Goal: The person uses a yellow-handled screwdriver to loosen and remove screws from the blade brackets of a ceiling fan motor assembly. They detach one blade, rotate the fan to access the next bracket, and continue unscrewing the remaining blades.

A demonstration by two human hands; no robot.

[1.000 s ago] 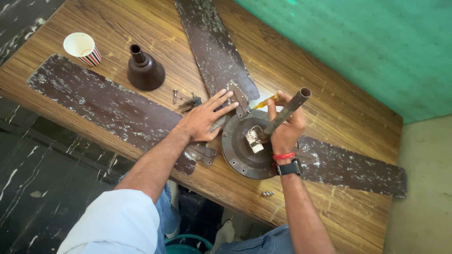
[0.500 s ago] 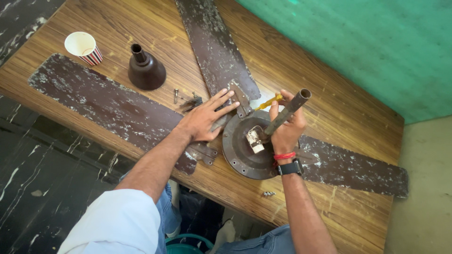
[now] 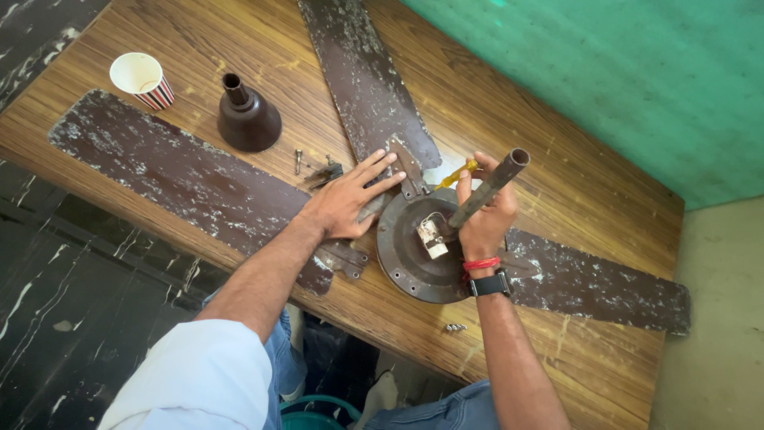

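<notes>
Fan motor [image 3: 414,255] lies on the wooden table [image 3: 557,167], blades spread around it. Right hand [image 3: 485,215] wraps its upright rod [image 3: 487,189]; left hand [image 3: 346,199] presses flat, fingers spread, just beside the motor.

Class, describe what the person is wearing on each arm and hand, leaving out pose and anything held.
The left arm is bare up to a short white sleeve at the shoulder; the left hand wears nothing. The right hand is bare too, but its wrist carries a red thread band and, just below it, a black wristwatch. No gloves.
</notes>
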